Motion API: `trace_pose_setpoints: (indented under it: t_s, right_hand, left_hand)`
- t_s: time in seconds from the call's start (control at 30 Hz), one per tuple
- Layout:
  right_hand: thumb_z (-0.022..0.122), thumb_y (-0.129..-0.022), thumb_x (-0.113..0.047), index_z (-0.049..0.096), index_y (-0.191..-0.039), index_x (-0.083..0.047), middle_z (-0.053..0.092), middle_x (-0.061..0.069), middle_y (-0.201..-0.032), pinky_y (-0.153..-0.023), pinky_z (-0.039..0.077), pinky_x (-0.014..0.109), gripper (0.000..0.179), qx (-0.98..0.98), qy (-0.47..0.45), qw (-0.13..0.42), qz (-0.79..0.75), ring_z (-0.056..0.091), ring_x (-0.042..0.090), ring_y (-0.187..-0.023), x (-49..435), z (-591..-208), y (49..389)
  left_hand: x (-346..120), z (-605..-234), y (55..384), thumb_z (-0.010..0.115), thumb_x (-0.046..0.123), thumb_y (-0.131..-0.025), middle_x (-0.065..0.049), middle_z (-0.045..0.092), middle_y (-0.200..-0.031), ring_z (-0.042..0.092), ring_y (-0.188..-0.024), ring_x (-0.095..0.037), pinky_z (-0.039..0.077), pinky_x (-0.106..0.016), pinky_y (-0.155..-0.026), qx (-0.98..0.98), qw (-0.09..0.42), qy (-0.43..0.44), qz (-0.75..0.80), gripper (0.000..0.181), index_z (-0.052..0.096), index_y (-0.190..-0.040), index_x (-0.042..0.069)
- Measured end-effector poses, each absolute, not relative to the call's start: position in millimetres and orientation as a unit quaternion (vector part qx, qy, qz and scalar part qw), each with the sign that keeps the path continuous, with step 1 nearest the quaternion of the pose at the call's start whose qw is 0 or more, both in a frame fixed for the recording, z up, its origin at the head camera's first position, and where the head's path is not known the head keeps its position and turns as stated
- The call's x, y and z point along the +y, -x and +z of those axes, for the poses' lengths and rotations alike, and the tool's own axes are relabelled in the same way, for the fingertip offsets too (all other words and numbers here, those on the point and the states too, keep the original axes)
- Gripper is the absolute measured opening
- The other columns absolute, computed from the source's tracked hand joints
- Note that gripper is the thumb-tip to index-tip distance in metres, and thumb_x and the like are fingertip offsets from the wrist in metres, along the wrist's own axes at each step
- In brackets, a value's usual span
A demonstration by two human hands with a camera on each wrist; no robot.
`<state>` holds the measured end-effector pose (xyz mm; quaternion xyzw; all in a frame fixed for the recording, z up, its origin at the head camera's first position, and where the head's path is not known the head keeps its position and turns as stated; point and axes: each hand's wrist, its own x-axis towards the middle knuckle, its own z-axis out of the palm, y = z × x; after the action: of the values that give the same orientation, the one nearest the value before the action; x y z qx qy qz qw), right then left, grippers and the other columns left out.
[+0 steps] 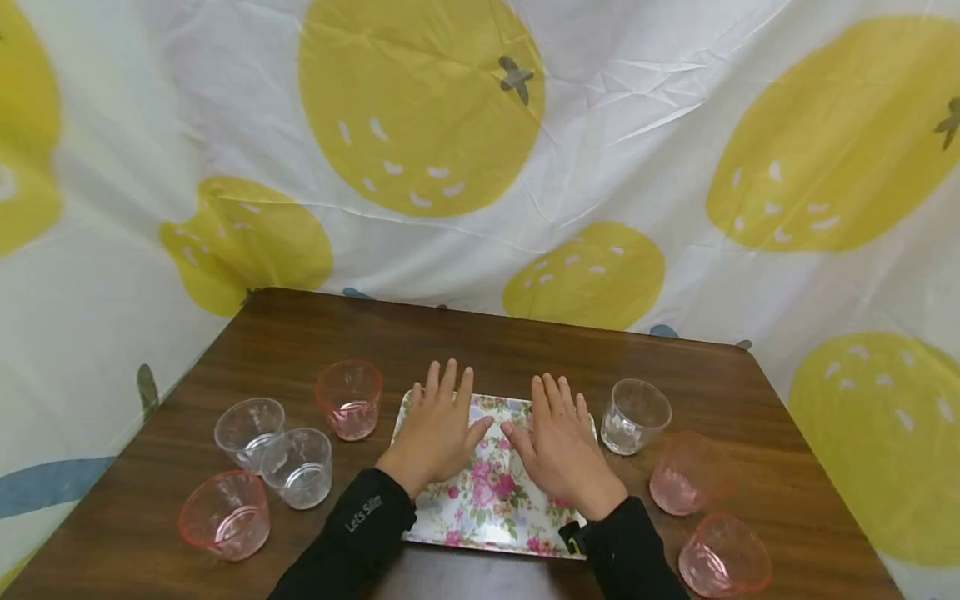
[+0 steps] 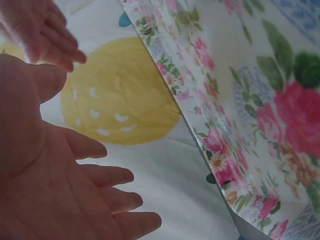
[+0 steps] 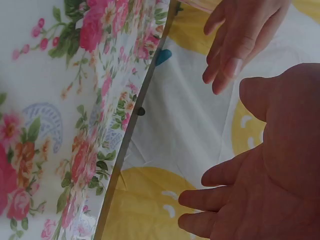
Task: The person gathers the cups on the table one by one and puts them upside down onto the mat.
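Both hands are held palm down over a white tray [image 1: 480, 521] with a pink floral print. My left hand [image 1: 435, 433] covers the tray's left part, fingers straight and pointing away. My right hand [image 1: 562, 442] covers its right part in the same way, thumb toward the other hand. Neither hand holds anything. In the left wrist view the left hand [image 2: 75, 165] shows its palm, apart from the flowered tray surface [image 2: 270, 125]. The right wrist view shows the right palm [image 3: 270, 170] likewise apart from the tray [image 3: 65, 125].
Left of the tray stand clear cups [image 1: 298, 471] [image 1: 250, 429] and pink cups [image 1: 351, 400] [image 1: 227, 517]. On the right are one clear cup [image 1: 633, 417] and two pink cups [image 1: 686, 475] [image 1: 722, 558]. A lemon-print cloth [image 1: 420, 258] hangs behind the brown table [image 1: 465, 333].
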<state>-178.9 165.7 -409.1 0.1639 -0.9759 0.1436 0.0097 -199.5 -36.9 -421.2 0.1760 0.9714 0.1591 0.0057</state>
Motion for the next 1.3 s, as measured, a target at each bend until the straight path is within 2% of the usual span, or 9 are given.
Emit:
trace_pose_setpoints:
  t_s: [0.17, 0.33, 0.43, 0.53, 0.63, 0.77, 0.9, 1.07, 1.3]
  right_hand:
    - [0.043, -0.105, -0.053, 0.018, -0.159, 0.004, 0.018, 0.025, -0.166, -0.124, 0.01, 0.063, 0.082, -0.974, -0.164, 0.024, 0.158, 0.008, 0.042, -0.155, 166.4, -402.4, 184.9]
    - [0.046, -0.105, -0.052, 0.017, -0.159, 0.003, 0.018, 0.024, -0.166, -0.124, 0.008, 0.062, 0.082, -0.97, -0.156, 0.021, 0.185, 0.007, 0.04, -0.156, 171.1, -396.8, 186.1]
    - [0.044, -0.105, -0.054, 0.015, -0.16, 0.001, 0.016, 0.023, -0.167, -0.125, 0.007, 0.062, 0.083, -0.967, -0.157, 0.011, 0.198, 0.005, 0.04, -0.156, 174.9, -394.5, 185.3]
    - [0.044, -0.105, -0.054, 0.015, -0.16, 0.0, 0.017, 0.023, -0.167, -0.125, 0.007, 0.062, 0.083, -0.964, -0.157, 0.015, 0.214, 0.006, 0.041, -0.156, 178.5, -392.2, 184.4]
    - [0.046, -0.105, -0.052, 0.016, -0.16, 0.0, 0.018, 0.024, -0.166, -0.124, 0.009, 0.063, 0.082, -0.962, -0.157, 0.017, 0.225, 0.007, 0.042, -0.156, 181.5, -390.6, 183.7]
    - [0.046, -0.105, -0.052, 0.016, -0.16, 0.001, 0.019, 0.025, -0.165, -0.123, 0.011, 0.065, 0.082, -0.96, -0.159, 0.013, 0.229, 0.007, 0.044, -0.155, 183.3, -390.3, 185.7]
    - [0.046, -0.104, -0.053, 0.017, -0.16, 0.001, 0.022, 0.024, -0.164, -0.122, 0.013, 0.065, 0.083, -0.959, -0.161, 0.011, 0.233, 0.01, 0.044, -0.155, 183.7, -390.7, 188.0]
    - [0.047, -0.104, -0.054, 0.018, -0.16, -0.001, 0.023, 0.023, -0.164, -0.123, 0.015, 0.063, 0.082, -0.957, -0.161, -0.003, 0.24, 0.01, 0.043, -0.155, 184.8, -390.8, 188.7]
    - [0.048, -0.103, -0.056, 0.019, -0.162, -0.009, 0.02, 0.02, -0.166, -0.121, 0.023, 0.063, 0.081, -0.95, -0.162, -0.007, 0.266, 0.011, 0.038, -0.156, 185.0, -389.9, 190.2]
  left_hand:
    - [-45.2, -407.2, 205.0, 0.043, 0.05, -0.106, -0.024, 0.012, -0.167, 0.004, -0.154, -0.047, 0.018, -0.065, -0.122, 0.97, -0.01, -0.177, 0.164, 0.073, 0.022, -0.161, 0.006]
    - [-76.5, -386.9, 206.7, 0.057, 0.042, -0.102, -0.029, 0.016, -0.164, 0.003, -0.152, -0.053, 0.012, -0.071, -0.119, 0.979, -0.047, -0.12, 0.158, 0.067, 0.036, -0.156, 0.007]
    - [-97.9, -379.1, 204.5, 0.063, 0.04, -0.099, -0.035, 0.014, -0.162, 0.003, -0.148, -0.062, 0.014, -0.079, -0.113, 0.986, -0.028, -0.047, 0.157, 0.071, 0.036, -0.156, 0.006]
    - [-112.0, -376.0, 203.7, 0.066, 0.037, -0.098, -0.04, 0.011, -0.16, 0.008, -0.142, -0.068, 0.021, -0.082, -0.107, 0.986, 0.009, 0.003, 0.166, 0.076, 0.031, -0.157, 0.005]
    - [-118.6, -376.0, 204.0, 0.068, 0.037, -0.096, -0.042, 0.015, -0.157, 0.021, -0.135, -0.07, 0.034, -0.078, -0.101, 0.986, 0.03, 0.017, 0.162, 0.078, 0.031, -0.157, 0.006]
    - [-123.6, -377.5, 206.0, 0.067, 0.032, -0.097, -0.04, 0.03, -0.148, 0.037, -0.122, -0.064, 0.046, -0.069, -0.09, 0.987, 0.022, 0.017, 0.158, 0.068, 0.038, -0.153, 0.007]
    - [-128.1, -376.6, 206.0, 0.066, 0.023, -0.096, -0.035, 0.04, -0.136, 0.041, -0.113, -0.059, 0.047, -0.066, -0.083, 0.986, 0.003, 0.01, 0.169, 0.057, 0.045, -0.147, 0.007]
    - [-128.7, -371.8, 202.0, 0.07, 0.024, -0.093, -0.033, 0.043, -0.129, 0.045, -0.106, -0.055, 0.049, -0.063, -0.077, 0.985, -0.009, -0.003, 0.174, 0.053, 0.051, -0.14, 0.009]
    - [-130.5, -360.1, 197.6, 0.066, 0.036, -0.096, -0.03, 0.041, -0.135, 0.047, -0.104, -0.049, 0.051, -0.051, -0.064, 0.979, -0.043, -0.028, 0.195, 0.058, 0.047, -0.147, 0.017]
